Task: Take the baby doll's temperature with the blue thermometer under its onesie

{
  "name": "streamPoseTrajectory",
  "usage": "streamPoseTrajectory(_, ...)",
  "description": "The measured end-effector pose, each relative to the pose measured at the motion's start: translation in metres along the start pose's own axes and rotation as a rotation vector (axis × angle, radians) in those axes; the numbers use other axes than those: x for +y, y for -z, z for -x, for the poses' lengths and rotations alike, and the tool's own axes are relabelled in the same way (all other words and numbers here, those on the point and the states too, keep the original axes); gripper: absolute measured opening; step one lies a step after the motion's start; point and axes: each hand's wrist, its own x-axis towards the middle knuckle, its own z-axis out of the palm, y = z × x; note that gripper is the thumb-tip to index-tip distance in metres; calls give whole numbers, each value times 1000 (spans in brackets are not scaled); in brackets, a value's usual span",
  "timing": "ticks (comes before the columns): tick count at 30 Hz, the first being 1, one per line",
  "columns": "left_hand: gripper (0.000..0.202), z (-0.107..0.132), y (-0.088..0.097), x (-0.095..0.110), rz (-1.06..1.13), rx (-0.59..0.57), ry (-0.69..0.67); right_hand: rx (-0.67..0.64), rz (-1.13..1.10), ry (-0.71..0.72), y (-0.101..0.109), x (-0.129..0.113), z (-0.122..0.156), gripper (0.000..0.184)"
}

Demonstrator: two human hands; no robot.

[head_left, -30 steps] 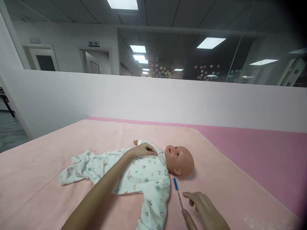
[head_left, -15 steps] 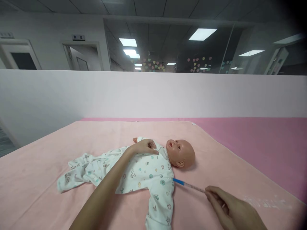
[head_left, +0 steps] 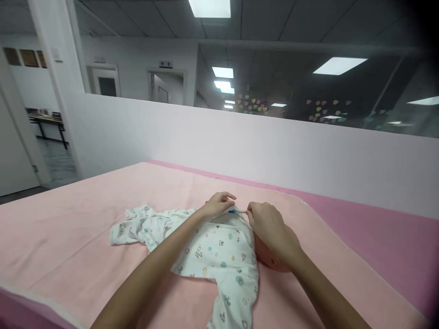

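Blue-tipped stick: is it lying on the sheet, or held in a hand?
Held: the right hand pinches one end of the stick, and its blue tip points toward the left hand.

I am making out no readable words or numbers. A dark sign (head_left: 166,65) is sitting above one door (head_left: 161,89), a paler sign (head_left: 99,59) above another, and a white tag (head_left: 302,202) on the sheet (head_left: 85,214), all showing too small; any lettering on the outfit (head_left: 214,242) is blurring.
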Motion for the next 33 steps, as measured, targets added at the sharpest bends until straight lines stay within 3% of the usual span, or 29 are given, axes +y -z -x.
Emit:
streamPoseTrajectory(4,36,4,2,9,58,-60,-96,25,57,-2,-31,-9,-12,25)
streamPoseTrajectory(7,35,8,10,17,-117,-147,-190,39,58,11,-45,-8,-16,26)
streamPoseTrajectory(10,37,8,20,14,-463,28,-253,3,26,25,-49,-3,-17,25)
streamPoseTrajectory(13,46,2,23,-4,-781,154,-248,-23,-1,17,-46,1,-19,23)
streamPoseTrajectory(18,48,-17,11,-42,-1035,-13,-161,-72,-15,35,-46,4,-21,19)
streamPoseTrajectory(21,39,-36,2,-48,-1168,-172,-115,-90,-10,48,-52,3,-19,16)
streamPoseTrajectory(24,25,-52,-1,-36,-1238,-266,-139,-89,22,51,-57,1,-15,18)
streamPoseTrajectory(27,21,-54,3,-11,-1258,-192,-215,-106,48,65,-56,-2,-8,23)
streamPoseTrajectory(30,26,-38,8,8,-1292,-100,-178,-84,38,116,-52,-6,-3,25)
streamPoseTrajectory(33,39,-12,5,7,-1241,-139,-74,-70,17,161,-48,-9,-3,25)
